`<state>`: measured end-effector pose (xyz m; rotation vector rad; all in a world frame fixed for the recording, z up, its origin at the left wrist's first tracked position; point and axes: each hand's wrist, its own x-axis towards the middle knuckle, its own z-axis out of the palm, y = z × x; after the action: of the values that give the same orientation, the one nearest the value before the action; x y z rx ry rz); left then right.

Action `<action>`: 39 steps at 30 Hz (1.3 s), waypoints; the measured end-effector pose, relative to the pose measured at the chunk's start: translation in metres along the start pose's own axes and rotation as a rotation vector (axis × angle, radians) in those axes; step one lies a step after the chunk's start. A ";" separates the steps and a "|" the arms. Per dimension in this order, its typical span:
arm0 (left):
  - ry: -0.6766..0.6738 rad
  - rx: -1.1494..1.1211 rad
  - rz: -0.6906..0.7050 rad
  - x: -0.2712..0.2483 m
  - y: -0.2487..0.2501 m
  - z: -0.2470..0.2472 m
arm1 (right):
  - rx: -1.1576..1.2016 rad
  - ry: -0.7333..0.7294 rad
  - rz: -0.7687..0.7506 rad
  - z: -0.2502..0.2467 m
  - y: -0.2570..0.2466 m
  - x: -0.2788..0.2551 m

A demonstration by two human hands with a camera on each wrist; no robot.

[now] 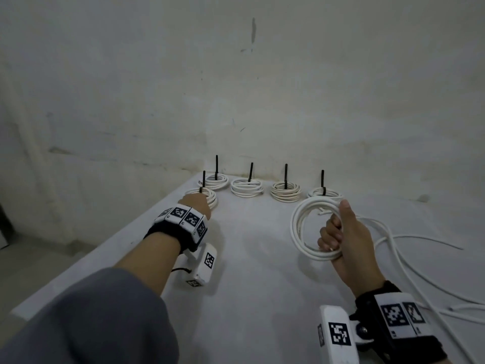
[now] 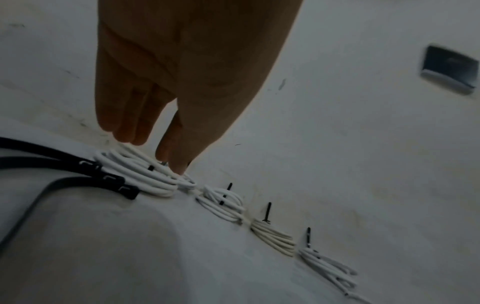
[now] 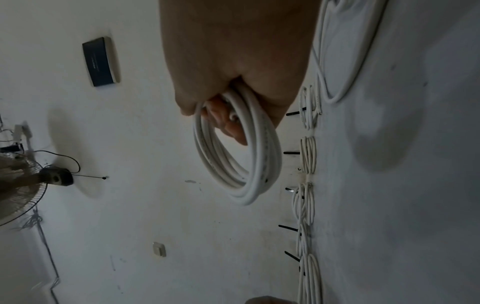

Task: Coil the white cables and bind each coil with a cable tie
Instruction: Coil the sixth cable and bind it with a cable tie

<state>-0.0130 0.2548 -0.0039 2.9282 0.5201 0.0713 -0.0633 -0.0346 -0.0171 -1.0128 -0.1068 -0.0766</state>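
Observation:
My right hand (image 1: pixel 333 232) grips an upright coil of white cable (image 1: pixel 301 227) above the table's right half; its fingers curl through the loops (image 3: pixel 241 160). This coil carries no tie that I can see. Loose white cable (image 1: pixel 409 258) trails off to the right behind it. My left hand (image 1: pixel 196 204) reaches to the front-left bound coil (image 1: pixel 210 199), and its straight fingertips (image 2: pixel 179 168) touch the coil (image 2: pixel 135 172). Loose black cable ties (image 2: pixel 59 162) lie just left of that coil. Several bound coils (image 1: pixel 246 189) line the back, each with a black tie tail standing up.
The white table (image 1: pixel 249 271) ends against a wall at the back, and its left edge (image 1: pixel 105 248) drops to the floor. A fan (image 3: pixel 23 185) and a dark wall panel (image 3: pixel 100 61) show in the right wrist view.

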 end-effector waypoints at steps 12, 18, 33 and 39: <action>-0.066 0.136 0.012 -0.006 0.003 0.014 | -0.028 0.010 0.011 -0.003 0.001 0.001; -0.110 -0.170 0.081 -0.010 0.026 -0.007 | -0.031 0.039 -0.047 -0.003 0.003 0.001; -0.156 -1.322 0.505 -0.090 0.116 -0.023 | -0.067 0.158 -0.169 -0.018 -0.008 0.008; -0.020 -1.419 0.584 -0.107 0.116 -0.015 | -0.096 0.243 -0.158 -0.018 -0.012 0.007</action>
<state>-0.0752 0.1129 0.0290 1.5660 -0.3355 0.3188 -0.0564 -0.0562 -0.0158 -1.0817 0.0397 -0.3507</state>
